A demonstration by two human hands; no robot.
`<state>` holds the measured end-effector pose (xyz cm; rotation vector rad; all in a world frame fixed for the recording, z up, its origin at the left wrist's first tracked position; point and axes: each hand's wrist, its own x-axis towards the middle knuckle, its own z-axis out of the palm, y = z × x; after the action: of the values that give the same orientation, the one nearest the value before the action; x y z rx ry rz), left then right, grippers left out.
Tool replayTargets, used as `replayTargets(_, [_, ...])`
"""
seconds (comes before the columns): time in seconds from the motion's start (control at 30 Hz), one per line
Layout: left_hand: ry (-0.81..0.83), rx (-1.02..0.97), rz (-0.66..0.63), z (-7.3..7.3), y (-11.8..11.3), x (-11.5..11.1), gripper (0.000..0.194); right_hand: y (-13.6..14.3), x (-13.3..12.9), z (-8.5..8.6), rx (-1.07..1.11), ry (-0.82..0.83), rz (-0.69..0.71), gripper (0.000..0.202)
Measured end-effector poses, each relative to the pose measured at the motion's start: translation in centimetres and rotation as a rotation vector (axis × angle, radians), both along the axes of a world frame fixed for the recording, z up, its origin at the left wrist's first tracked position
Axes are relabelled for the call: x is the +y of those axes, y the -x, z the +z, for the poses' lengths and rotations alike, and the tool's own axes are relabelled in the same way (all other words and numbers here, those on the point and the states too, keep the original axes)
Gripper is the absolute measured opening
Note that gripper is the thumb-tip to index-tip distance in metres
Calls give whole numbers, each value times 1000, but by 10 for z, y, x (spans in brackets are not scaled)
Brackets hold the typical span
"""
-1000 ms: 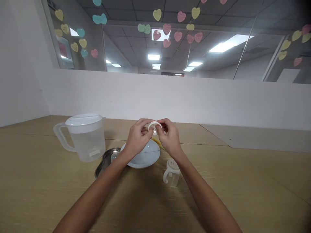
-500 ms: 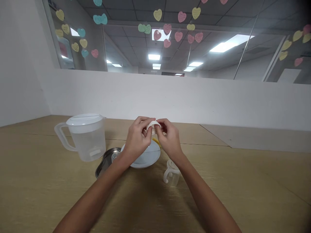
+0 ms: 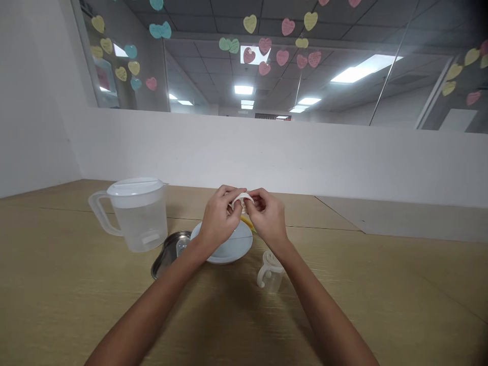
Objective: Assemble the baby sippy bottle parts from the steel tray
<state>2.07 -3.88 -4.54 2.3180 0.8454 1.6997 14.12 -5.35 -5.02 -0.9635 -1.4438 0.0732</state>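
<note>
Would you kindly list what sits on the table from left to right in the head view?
Clear lidded pitcher → metal tray → white bowl → small clear handled cup. Both hands hold a white ring above the bowl.

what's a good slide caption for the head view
Both hands, left hand and right hand, hold a small white ring above a white bowl.
</note>
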Motion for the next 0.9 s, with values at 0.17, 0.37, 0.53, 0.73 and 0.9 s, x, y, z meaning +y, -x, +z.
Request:
replayTargets(0.17, [63, -65, -90, 2, 5, 10, 31, -5, 4, 1, -56, 103, 165, 20])
replayTargets(0.37, [91, 5, -121, 1, 4, 11, 41, -3, 5, -3, -88, 20, 62, 16])
replayTargets(0.53, [9, 18, -74, -3, -2, 9, 40, -1, 6, -4, -96, 39, 11, 13])
replayTargets(0.73, [-68, 9, 34, -7, -4, 11, 37, 6, 5, -5, -113, 36, -74, 13])
replayTargets(0.9, [61, -33, -129, 2, 8, 13, 33, 1, 1, 1, -85, 41, 96, 19])
